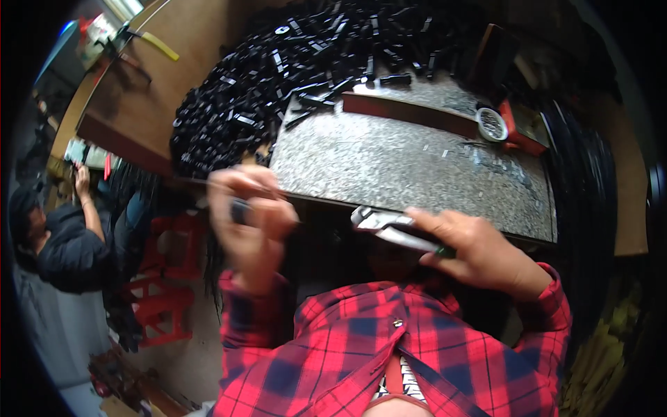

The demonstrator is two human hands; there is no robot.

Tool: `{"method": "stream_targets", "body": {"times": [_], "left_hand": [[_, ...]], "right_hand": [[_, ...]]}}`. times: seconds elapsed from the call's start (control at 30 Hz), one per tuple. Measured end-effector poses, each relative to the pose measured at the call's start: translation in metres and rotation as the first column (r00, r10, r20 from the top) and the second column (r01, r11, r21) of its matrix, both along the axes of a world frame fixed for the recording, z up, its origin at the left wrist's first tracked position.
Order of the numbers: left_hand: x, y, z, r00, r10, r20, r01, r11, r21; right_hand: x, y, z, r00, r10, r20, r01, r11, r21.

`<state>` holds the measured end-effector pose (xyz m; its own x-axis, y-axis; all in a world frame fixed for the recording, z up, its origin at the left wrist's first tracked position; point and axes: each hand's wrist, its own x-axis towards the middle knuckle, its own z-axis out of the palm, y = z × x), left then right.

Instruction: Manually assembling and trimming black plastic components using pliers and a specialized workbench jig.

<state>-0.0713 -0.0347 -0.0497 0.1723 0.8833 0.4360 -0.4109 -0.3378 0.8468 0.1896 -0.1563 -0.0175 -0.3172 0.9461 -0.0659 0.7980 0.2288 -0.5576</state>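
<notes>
My left hand (249,224) is closed around a small dark part (240,210) at the near edge of the speckled grey work slab (403,163); the hand is blurred. My right hand (479,254) grips a silvery metal tool (389,226) with a dark handle, its tip pointing left, just below the slab's front edge. The two hands are apart, with a dark gap between them. A big heap of small black parts (292,76) covers the slab's far left and spills over its edge. My red and black checked sleeves fill the bottom of the view.
A long reddish-brown bar (410,112) lies across the slab's far side, with a round white tape roll (492,124) at its right end. A brown wooden table (146,97) stands to the left. Another person in dark clothes (62,243) sits far left beside red stools (163,306).
</notes>
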Motion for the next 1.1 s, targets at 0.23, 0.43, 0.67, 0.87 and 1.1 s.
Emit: {"method": "stream_targets", "body": {"times": [0.23, 0.43, 0.67, 0.87, 1.1], "left_hand": [[-0.158, -0.001, 0.155, 0.947, 0.303, 0.106, -0.318, 0.844, 0.432], [-0.175, 0.002, 0.121, 0.986, 0.165, -0.036, -0.141, 0.919, 0.367], [-0.162, 0.039, -0.049, 0.827, -0.059, -0.559, -0.126, 0.950, -0.286], [-0.197, 0.079, -0.158, 0.264, 0.130, -0.956, -0.269, 0.961, 0.056], [-0.157, 0.073, -0.095, 0.794, 0.169, -0.584, -0.324, 0.930, -0.172]], "right_hand": [[0.036, 0.015, -0.028, 0.900, -0.277, 0.337, 0.231, 0.958, 0.170], [0.030, 0.041, -0.047, 0.905, -0.252, 0.342, 0.187, 0.959, 0.212], [0.038, 0.021, -0.043, 0.879, -0.259, 0.400, 0.119, 0.932, 0.343], [0.035, 0.014, -0.041, 0.875, -0.262, 0.407, 0.120, 0.932, 0.342], [0.051, -0.001, -0.033, 0.831, -0.318, 0.457, 0.170, 0.926, 0.337]]}}
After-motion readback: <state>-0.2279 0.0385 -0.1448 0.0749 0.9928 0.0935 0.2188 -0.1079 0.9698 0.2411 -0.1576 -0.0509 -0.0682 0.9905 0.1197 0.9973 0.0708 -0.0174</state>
